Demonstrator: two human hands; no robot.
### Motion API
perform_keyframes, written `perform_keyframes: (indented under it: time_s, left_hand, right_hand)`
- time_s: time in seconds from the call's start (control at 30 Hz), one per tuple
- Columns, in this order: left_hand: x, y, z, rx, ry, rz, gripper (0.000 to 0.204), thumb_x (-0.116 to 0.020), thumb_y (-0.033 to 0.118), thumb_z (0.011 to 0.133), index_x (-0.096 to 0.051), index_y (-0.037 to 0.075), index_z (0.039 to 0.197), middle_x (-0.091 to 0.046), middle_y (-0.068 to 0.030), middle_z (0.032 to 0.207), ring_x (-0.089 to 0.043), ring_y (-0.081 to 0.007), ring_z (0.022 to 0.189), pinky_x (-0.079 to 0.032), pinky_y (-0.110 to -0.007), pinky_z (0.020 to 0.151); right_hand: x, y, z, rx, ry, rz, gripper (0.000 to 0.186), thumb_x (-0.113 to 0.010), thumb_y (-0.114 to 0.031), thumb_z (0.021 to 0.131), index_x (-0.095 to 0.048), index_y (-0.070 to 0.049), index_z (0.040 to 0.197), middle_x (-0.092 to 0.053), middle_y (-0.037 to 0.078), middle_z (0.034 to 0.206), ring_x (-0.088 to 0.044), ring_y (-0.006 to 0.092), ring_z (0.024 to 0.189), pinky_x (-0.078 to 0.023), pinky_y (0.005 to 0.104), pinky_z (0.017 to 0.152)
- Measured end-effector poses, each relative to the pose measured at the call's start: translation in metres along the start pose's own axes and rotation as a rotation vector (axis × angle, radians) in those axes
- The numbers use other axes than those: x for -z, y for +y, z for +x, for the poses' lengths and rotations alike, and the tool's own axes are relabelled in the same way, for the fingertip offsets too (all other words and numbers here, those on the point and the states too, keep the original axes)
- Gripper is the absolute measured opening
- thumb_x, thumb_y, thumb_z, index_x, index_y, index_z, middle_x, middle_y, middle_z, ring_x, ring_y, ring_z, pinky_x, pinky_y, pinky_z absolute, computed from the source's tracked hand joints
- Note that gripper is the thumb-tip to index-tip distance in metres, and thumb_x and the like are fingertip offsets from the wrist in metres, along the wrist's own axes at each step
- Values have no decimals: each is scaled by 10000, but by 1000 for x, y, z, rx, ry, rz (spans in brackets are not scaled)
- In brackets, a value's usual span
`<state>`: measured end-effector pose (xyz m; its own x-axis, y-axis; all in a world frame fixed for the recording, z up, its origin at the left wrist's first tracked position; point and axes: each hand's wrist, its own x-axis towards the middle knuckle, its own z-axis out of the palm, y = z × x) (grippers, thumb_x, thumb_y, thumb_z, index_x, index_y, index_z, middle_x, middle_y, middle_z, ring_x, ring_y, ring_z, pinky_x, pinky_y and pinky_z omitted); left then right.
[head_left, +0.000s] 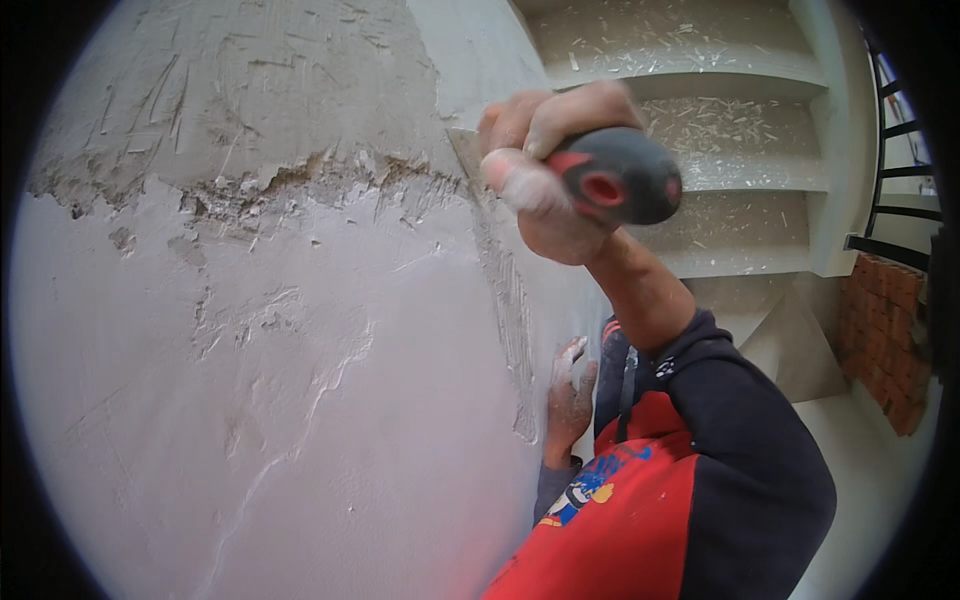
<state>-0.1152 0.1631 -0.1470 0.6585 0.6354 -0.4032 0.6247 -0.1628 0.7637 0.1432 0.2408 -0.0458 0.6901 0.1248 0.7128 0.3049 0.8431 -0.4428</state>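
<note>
Pale wall (400, 420) filling 9 o'clock, free room spreading toward 7, stairs (740, 232) rising at 2, ragged plaster edge (290, 178) crossing 10, right hand (548, 200) gripping black-and-red tool handle (632, 172) at 1, left hand (570, 405) extending unclenched at 5.

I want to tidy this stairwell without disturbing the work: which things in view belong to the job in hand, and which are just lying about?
Part of the job, it seems:
black-and-red-handled tool, gripped in the right hand
patchy, roughened wall, near the left hand

Apparently lying about:
pale chips, scattered over the steps
reddish bricks, far right
</note>
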Motion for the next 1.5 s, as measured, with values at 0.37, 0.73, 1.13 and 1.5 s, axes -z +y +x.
perform_keyframes:
  time_s: [0.37,0.73,1.13,1.5]
  left_hand:
    - [-5,1,-5,-2,61,-70,397,-502,230,925,-477,-27,1226,-487,-214,1248,-469,-313,1179,-349,-366,1001]
    - [-4,-7,1,-19,66,4,430,-512,291,920,-493,-34,1202,-470,-240,1263,-421,-361,1222,-315,-393,1031]
    - [-2,-3,11,66,6,-119,400,-494,207,927,-464,-22,1253,-467,-204,1292,-412,-285,1249,-322,-344,1026]
    - [-8,-10,4,68,-2,-121,403,-487,205,932,-450,-22,1263,-434,-185,1331,-412,-280,1248,-321,-364,1031]
  right_hand:
    - [-10,11,18,-5,-78,315,204,-597,24,693,-458,-89,595,-485,25,545,-444,162,411,-396,276,432]
    - [-7,-1,14,-2,143,309,205,-602,67,664,-483,-64,767,-522,33,619,-486,108,494,-396,265,446]
    - [11,53,-18,-81,-27,-303,153,-595,14,721,-492,-90,676,-465,13,643,-483,99,555,-390,252,457]
    - [20,42,1,-156,220,-11,173,-631,-64,743,-462,-63,778,-442,26,627,-429,105,563,-367,263,503]
